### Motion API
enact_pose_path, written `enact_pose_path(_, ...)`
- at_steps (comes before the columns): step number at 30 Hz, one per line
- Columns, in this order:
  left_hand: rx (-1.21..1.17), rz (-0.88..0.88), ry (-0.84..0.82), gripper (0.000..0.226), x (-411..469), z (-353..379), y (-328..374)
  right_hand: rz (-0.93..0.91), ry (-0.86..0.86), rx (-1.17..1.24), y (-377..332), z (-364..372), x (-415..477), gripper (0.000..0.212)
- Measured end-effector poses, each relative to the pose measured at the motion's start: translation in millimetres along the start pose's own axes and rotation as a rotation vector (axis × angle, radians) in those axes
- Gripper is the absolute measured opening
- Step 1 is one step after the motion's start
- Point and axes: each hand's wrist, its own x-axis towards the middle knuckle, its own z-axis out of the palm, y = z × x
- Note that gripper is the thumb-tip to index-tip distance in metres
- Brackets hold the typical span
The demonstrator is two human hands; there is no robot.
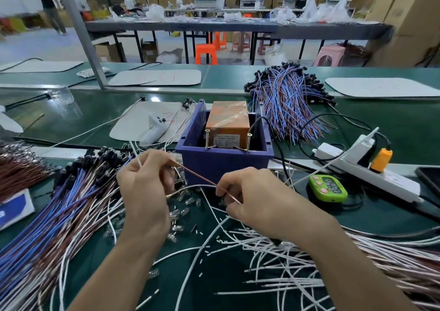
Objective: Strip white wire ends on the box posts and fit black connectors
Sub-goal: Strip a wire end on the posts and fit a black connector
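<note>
Both hands are working just in front of the purple box (223,165), low over the green tabletop (392,125). The left hand (145,187), in front of the box's left corner, is curled tight, fingertips pinching one end of a thin brown wire (200,177). A single white wire (136,154) rises out of the top of that same grip. The right hand (259,203), in front of the box's right half, pinches the brown wire's other end between thumb and fingers, and the wire is stretched in a straight slant between the two hands.

Inside the box sits an orange block (227,120), and two upright screw posts (206,139) stand at the box's front edge, nothing touching them.

In front of the box and to its right, loose white wires (273,279) sprawl across the tabletop, bare at the tips, with small white offcuts among them. Left of the box lies a thick bundle of blue, brown and white leads tipped with black connectors (104,158). Behind the box to the right, another blue and brown bundle (285,106). Right of the box sit a green timer (328,189) and a white power strip (381,179).
</note>
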Motion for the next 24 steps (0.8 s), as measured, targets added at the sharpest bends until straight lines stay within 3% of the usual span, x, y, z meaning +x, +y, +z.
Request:
enact_pose_path(5,0.017,-0.017,0.121,0.033,14.4,-13.4,-0.7,-0.017,0.023,0.082,-1.3,-5.0,-0.4,0.027)
enact_pose_path(10,-0.072,-0.147,0.188,0.023,25.7,-25.8,-5.8,-0.055,-0.011,0.371,-2.4,-20.8,-6.6,0.019)
enact_pose_path(12,-0.069,-0.144,0.195,0.016,27.9,-27.8,-6.1,-0.039,0.011,0.358,0.9,-25.7,-6.1,0.008)
enact_pose_path(14,-0.025,-0.113,0.276,0.018,31.1,-28.9,-5.5,-0.029,0.006,0.276,4.4,-29.5,-6.8,0.017)
enact_pose_path(17,0.208,-0.028,0.519,0.015,33.3,-29.6,-2.4,-0.028,-0.037,0.196,5.8,-32.4,-9.5,0.022)
enact_pose_path(19,0.527,0.093,0.636,0.034,30.3,-30.3,0.5,-0.034,-0.053,0.151,5.8,-31.4,-9.5,0.022)
enact_pose_path(22,0.951,0.380,0.557,0.073,21.8,-29.2,5.8,-0.024,-0.073,0.111,2.8,-28.5,-8.0,0.023)
enact_pose_path(24,1.173,0.548,0.435,0.086,13.6,-26.4,5.1,-0.011,-0.081,0.096,1.2,-26.0,-7.0,0.025)
